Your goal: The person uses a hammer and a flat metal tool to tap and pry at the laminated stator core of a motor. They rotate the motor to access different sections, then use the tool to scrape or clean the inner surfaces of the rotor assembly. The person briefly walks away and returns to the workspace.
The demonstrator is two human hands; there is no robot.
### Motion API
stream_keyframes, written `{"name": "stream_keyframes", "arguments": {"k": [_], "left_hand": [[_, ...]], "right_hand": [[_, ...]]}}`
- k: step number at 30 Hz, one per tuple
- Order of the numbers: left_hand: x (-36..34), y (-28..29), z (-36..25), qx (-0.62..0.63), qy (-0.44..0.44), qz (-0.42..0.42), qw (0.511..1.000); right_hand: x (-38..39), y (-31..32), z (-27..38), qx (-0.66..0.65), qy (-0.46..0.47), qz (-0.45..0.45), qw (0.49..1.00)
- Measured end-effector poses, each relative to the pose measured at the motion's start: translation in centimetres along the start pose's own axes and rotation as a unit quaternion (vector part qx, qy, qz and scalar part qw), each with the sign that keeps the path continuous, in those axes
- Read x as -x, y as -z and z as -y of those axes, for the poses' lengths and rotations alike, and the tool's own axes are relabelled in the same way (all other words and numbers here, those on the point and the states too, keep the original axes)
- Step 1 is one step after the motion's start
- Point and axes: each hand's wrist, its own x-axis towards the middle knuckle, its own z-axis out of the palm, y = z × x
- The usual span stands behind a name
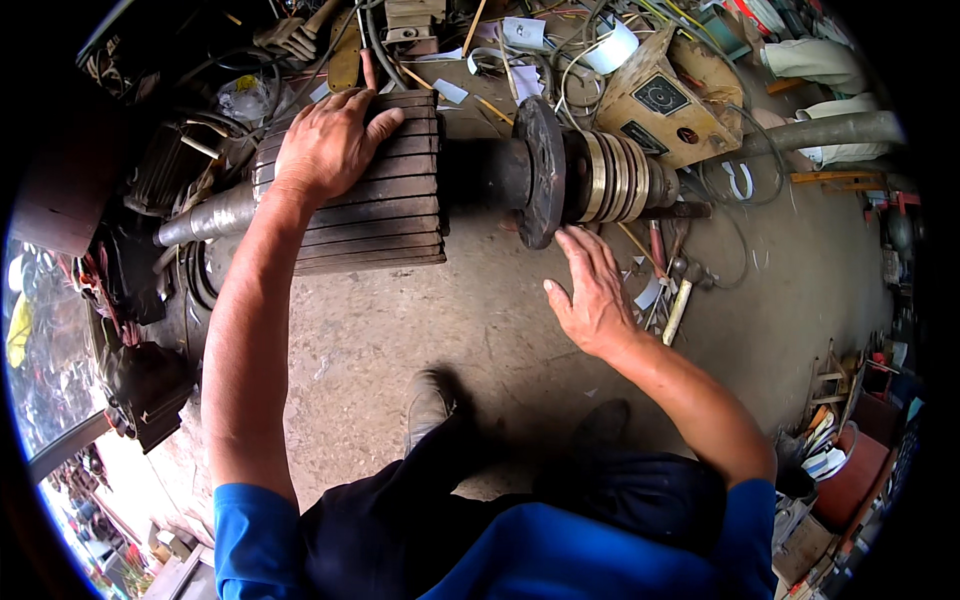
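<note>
A large motor rotor (370, 225) lies crosswise in front of me, its slotted dark core at the left. My left hand (330, 145) rests flat on top of the core, fingers stretched and thumb spread. Toward the right the shaft carries a dark round flange (545, 172) and a set of brass slip rings (615, 177). My right hand (593, 285) is just below the flange and rings, palm down, fingers extended and thumb apart. Its fingertips are close to the flange's lower edge; whether they touch it I cannot tell. Neither hand grips anything.
Behind the rings stands a wooden box with a dial (665, 105), cables around it. A hammer (678, 305) and other tools lie right of my right hand. A roll of white tape (612, 47) and paper scraps are at the back. My shoe (432, 400) stands on the concrete floor.
</note>
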Motion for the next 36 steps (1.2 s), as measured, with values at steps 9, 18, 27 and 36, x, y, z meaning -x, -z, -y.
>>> {"name": "stream_keyframes", "arguments": {"k": [9, 18, 27, 36], "left_hand": [[-1.7, -0.5, 0.7, 0.047, 0.035, 0.031, 0.998], [0.1, -0.8, -0.1, 0.015, -0.048, -0.147, 0.988], [1.4, -0.6, -0.5, 0.025, -0.070, -0.176, 0.982], [2.9, -0.2, -2.1, 0.027, -0.121, -0.218, 0.968]], "right_hand": [[2.5, -1.1, 0.0, 0.024, -0.047, 0.131, 0.990], [4.2, -0.9, 0.2, 0.011, -0.045, 0.170, 0.984], [4.9, -1.2, -0.4, 0.028, -0.055, 0.224, 0.973], [5.0, -1.0, -1.3, 0.035, -0.106, 0.330, 0.937]]}}
